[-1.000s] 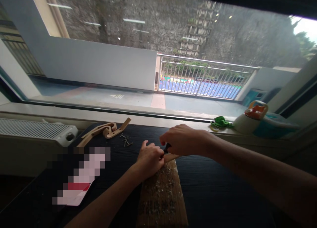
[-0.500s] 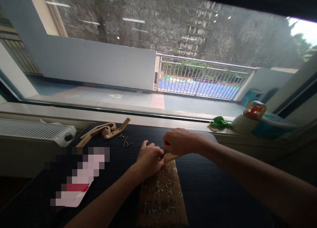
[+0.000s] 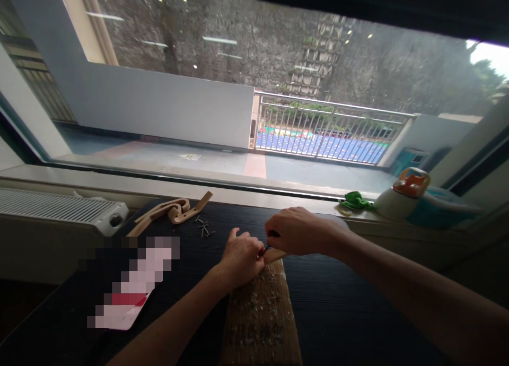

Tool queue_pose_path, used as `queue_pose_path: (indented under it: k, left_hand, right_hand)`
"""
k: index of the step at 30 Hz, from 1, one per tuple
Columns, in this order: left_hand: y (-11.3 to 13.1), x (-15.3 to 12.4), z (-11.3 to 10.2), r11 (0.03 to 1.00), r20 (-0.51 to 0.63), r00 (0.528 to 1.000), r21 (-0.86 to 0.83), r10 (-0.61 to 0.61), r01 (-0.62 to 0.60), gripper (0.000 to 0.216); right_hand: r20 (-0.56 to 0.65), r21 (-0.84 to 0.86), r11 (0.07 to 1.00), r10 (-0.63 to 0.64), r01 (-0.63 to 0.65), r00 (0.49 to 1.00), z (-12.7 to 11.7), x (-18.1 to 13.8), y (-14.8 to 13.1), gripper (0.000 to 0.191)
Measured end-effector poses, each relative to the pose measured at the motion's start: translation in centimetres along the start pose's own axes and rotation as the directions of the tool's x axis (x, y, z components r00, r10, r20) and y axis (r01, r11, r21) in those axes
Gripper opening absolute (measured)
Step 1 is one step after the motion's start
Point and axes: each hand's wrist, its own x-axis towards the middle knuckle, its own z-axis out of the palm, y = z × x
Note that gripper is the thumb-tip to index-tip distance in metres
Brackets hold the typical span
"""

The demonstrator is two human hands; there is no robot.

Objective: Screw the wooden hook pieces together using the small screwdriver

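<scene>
A worn wooden board [image 3: 260, 318] strewn with pale shavings lies lengthwise on the dark table [image 3: 350, 313]. My left hand [image 3: 242, 257] is curled at the board's far end, pressing down on a small wooden piece [image 3: 275, 255] that juts out to the right. My right hand [image 3: 296, 231] is closed just behind it, gripping a small dark tool whose tip meets the left hand's fingers. The tool itself is mostly hidden by the fingers.
Curved wooden pieces [image 3: 170, 211] and several loose screws [image 3: 203, 228] lie at the table's far left. A blurred white and red object [image 3: 131, 286] rests on the left. A radiator [image 3: 59, 209] stands at left. A green cloth [image 3: 353, 200] and a white and orange container [image 3: 405, 193] sit on the sill.
My right hand has shifted slightly down and closer to the left hand at the board's far end. The left hand has stayed in place.
</scene>
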Motion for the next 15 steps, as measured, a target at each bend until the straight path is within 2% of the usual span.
queue_pose_path:
  k: [9,15]
  left_hand:
    - [-0.1,-0.04,0.13,1.0,-0.012,1.0,0.013,0.007,-0.007,0.021]
    - [-0.13,-0.07,0.1,1.0,-0.008,1.0,0.01,0.014,-0.013,0.017]
  right_hand:
    - [0.023,-0.034,0.999,-0.019,0.02,1.0,0.15,0.53,-0.44,0.025]
    - [0.022,-0.053,0.997,-0.052,0.054,0.998,0.3,0.7,-0.49,0.024]
